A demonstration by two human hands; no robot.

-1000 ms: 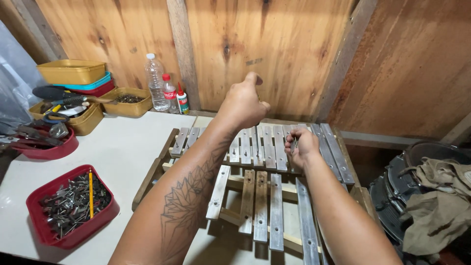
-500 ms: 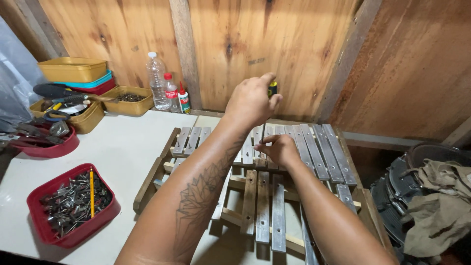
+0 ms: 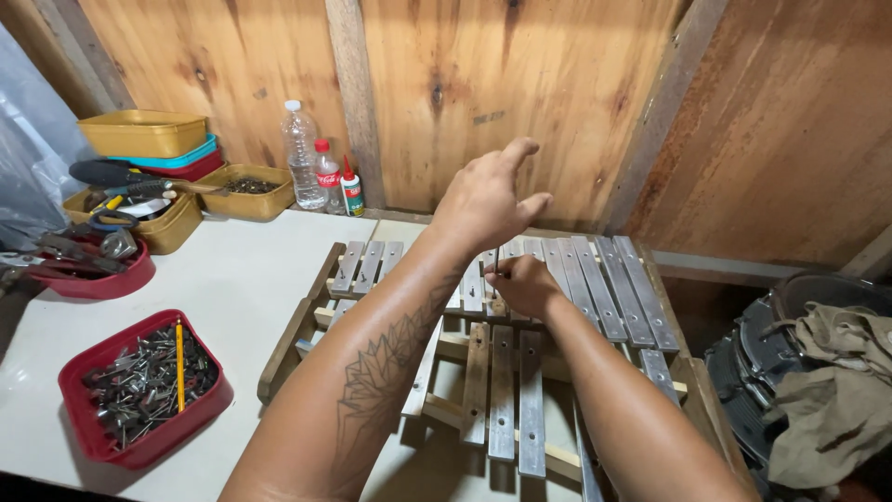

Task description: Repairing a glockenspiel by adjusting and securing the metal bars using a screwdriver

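Note:
A wooden frame carrying several grey metal bars lies on the white table, like a bar instrument. My left hand hovers above its far end, back towards me, with the index finger raised and the thumb out. Its palm is hidden. My right hand rests on the bars just below it and pinches a thin metal nail held upright between two bars.
A red tray of nails with a yellow pencil sits at the front left. Another red tray of tools, yellow boxes and bottles stand at the back left. Dark gear with a cloth lies to the right. A wooden wall stands behind.
My right hand has slid left along the bars. My left hand stayed raised and spread its fingers; the small dark thing at its fingertips half a second ago no longer shows.

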